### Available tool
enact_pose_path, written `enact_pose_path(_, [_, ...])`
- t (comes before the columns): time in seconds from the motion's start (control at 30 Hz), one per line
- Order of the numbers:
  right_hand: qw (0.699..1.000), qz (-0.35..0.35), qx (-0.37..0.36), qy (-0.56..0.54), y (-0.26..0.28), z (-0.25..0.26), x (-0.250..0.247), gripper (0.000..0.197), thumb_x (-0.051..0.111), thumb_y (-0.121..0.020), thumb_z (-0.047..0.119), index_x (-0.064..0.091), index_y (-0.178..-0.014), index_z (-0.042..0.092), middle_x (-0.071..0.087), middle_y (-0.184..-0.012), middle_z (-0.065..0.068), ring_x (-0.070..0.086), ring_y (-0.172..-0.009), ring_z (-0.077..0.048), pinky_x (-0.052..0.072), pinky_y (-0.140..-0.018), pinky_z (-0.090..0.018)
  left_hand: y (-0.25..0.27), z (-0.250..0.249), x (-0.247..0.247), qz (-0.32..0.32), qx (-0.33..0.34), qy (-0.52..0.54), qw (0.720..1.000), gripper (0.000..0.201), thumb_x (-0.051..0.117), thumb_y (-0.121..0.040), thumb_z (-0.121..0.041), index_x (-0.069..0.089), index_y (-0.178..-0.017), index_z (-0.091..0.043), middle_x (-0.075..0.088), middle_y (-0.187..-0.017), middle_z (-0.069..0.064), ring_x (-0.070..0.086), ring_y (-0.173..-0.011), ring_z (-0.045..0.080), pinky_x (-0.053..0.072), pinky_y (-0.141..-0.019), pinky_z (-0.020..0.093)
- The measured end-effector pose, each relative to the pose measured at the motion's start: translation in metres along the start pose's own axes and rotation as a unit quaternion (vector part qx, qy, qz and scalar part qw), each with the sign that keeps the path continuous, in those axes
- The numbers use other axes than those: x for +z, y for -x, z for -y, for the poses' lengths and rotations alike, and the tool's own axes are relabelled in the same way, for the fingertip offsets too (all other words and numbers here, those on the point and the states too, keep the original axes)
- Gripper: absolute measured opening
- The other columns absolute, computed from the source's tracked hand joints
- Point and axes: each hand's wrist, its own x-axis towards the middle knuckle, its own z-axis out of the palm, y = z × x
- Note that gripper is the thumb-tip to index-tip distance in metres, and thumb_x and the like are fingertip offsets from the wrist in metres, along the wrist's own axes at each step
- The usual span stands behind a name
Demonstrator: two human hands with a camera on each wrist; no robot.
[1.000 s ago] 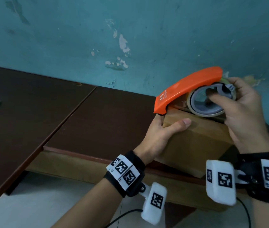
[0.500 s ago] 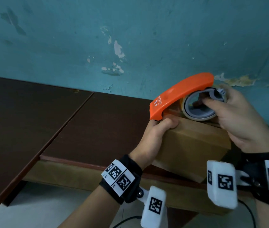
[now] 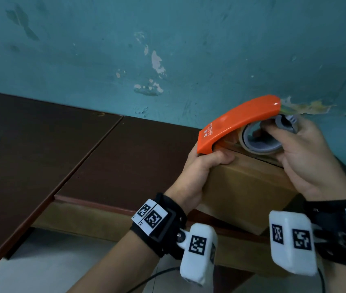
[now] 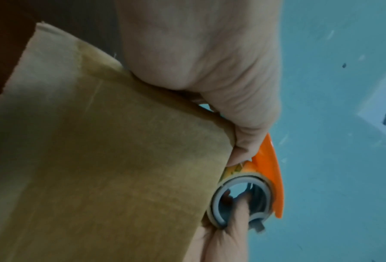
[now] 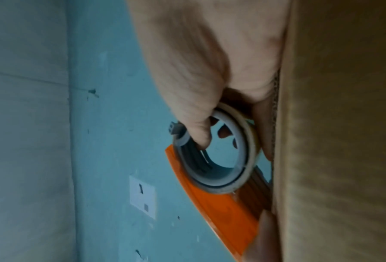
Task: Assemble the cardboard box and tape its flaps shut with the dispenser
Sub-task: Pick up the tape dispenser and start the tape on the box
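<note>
Cardboard box (image 3: 246,187) sits at the near edge of the dark wooden table (image 3: 125,157), left hand (image 3: 199,172) curled over its top-left corner. Orange tape dispenser (image 3: 237,123) rides on the box top, right hand (image 3: 307,159) gripping its grey core; white label print on the dispenser is unreadable, teal wall (image 3: 168,49) behind.

black wrist straps (image 3: 169,225) with square-coded white tags, white camera blocks (image 3: 198,252), thin black cable (image 3: 159,277).
</note>
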Motion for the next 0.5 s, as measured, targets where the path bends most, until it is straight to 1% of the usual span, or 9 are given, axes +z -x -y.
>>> enact_pose_path(0.07, [0.999, 0.025, 0.025, -0.014, -0.0004, -0.0002, -0.0046, 0.032, 0.058, -0.099, 0.01, 0.059, -0.127, -0.005, 0.075, -0.11, -0.017, 0.074, -0.102, -0.027, 0.062, -0.082, -0.034, 0.0002, -0.001, -0.0007, 0.006, -0.01, 0.005, 1.0, 0.064, 0.071, -0.078, -0.007, 0.058, -0.14, -0.003, 0.063, -0.134, 0.034, 0.069, -0.109, 0.036, 0.055, -0.103, 0.051])
enact_pose_path(0.17, [0.997, 0.053, 0.051, -0.032, -0.0027, -0.0009, -0.0111, 0.051, 0.062, -0.089, 0.02, 0.056, -0.132, -0.008, 0.071, -0.121, -0.024, 0.071, -0.111, -0.033, 0.061, -0.09, -0.039, 0.0005, -0.004, -0.0012, 0.015, -0.018, -0.004, 1.0, 0.064, 0.071, -0.078, -0.009, 0.059, -0.141, -0.003, 0.067, -0.132, 0.031, 0.07, -0.108, 0.034, 0.057, -0.1, 0.047])
enact_pose_path(0.2, [0.997, 0.051, 0.052, -0.033, -0.0035, -0.0014, -0.0122, 0.055, 0.063, -0.086, 0.022, 0.056, -0.132, -0.008, 0.071, -0.121, -0.024, 0.071, -0.111, -0.033, 0.061, -0.091, -0.039, 0.0005, -0.0052, -0.0013, 0.022, -0.02, -0.01, 1.0, 0.062, 0.071, -0.079, -0.009, 0.06, -0.14, -0.002, 0.07, -0.128, 0.028, 0.071, -0.105, 0.031, 0.059, -0.097, 0.044])
enact_pose_path(0.27, [0.997, 0.046, 0.044, -0.033, -0.0035, -0.0027, -0.0116, 0.057, 0.066, -0.082, 0.024, 0.058, -0.13, -0.006, 0.074, -0.116, -0.019, 0.072, -0.11, -0.032, 0.062, -0.088, -0.037, 0.0006, -0.0068, -0.0022, 0.044, -0.026, -0.012, 0.999, 0.055, 0.069, -0.082, -0.01, 0.062, -0.136, -0.002, 0.075, -0.116, 0.017, 0.074, -0.098, 0.024, 0.063, -0.09, 0.035])
enact_pose_path(0.3, [0.998, 0.044, 0.036, -0.035, -0.0034, -0.0033, -0.0107, 0.055, 0.066, -0.083, 0.023, 0.058, -0.13, -0.004, 0.076, -0.111, -0.014, 0.073, -0.107, -0.029, 0.062, -0.085, -0.035, 0.0008, -0.007, -0.003, 0.056, -0.03, -0.007, 0.998, 0.051, 0.068, -0.083, -0.01, 0.063, -0.134, -0.003, 0.076, -0.111, 0.013, 0.075, -0.095, 0.021, 0.063, -0.085, 0.032])
enact_pose_path(0.33, [0.998, 0.04, 0.025, -0.035, -0.0032, -0.004, -0.0092, 0.047, 0.065, -0.088, 0.019, 0.058, -0.129, -0.002, 0.078, -0.107, -0.01, 0.074, -0.105, -0.026, 0.062, -0.081, -0.032, 0.001, -0.0068, -0.0042, 0.061, -0.032, -0.001, 0.998, 0.05, 0.067, -0.084, -0.011, 0.063, -0.133, -0.003, 0.076, -0.109, 0.011, 0.076, -0.093, 0.02, 0.063, -0.083, 0.031])
enact_pose_path(0.4, [0.999, 0.026, 0.003, -0.029, -0.0018, -0.0042, -0.0069, 0.031, 0.059, -0.097, 0.007, 0.058, -0.128, 0.002, 0.078, -0.104, -0.006, 0.076, -0.1, -0.021, 0.061, -0.08, -0.028, 0.0002, -0.0058, -0.0043, 0.057, -0.029, -0.006, 0.998, 0.05, 0.066, -0.084, -0.011, 0.063, -0.133, -0.001, 0.075, -0.11, 0.013, 0.076, -0.092, 0.021, 0.063, -0.081, 0.031])
enact_pose_path(0.43, [1.0, 0.018, -0.006, -0.025, -0.0012, -0.0046, -0.0063, 0.029, 0.057, -0.098, 0.003, 0.058, -0.127, 0.004, 0.077, -0.104, -0.006, 0.075, -0.1, -0.021, 0.061, -0.081, -0.029, -0.0013, -0.0051, -0.0039, 0.052, -0.024, -0.013, 0.998, 0.049, 0.066, -0.084, -0.01, 0.064, -0.132, -0.002, 0.075, -0.11, 0.013, 0.076, -0.093, 0.021, 0.063, -0.082, 0.031])
enact_pose_path(0.5, [1.0, 0.005, -0.021, -0.017, -0.0004, -0.0055, -0.0055, 0.027, 0.059, -0.098, 0.002, 0.059, -0.125, 0.004, 0.075, -0.109, -0.01, 0.074, -0.103, -0.025, 0.06, -0.086, -0.034, -0.0043, -0.0041, -0.0031, 0.042, -0.013, -0.026, 0.999, 0.05, 0.066, -0.082, -0.008, 0.065, -0.131, -0.001, 0.076, -0.109, 0.014, 0.076, -0.093, 0.023, 0.063, -0.083, 0.033])
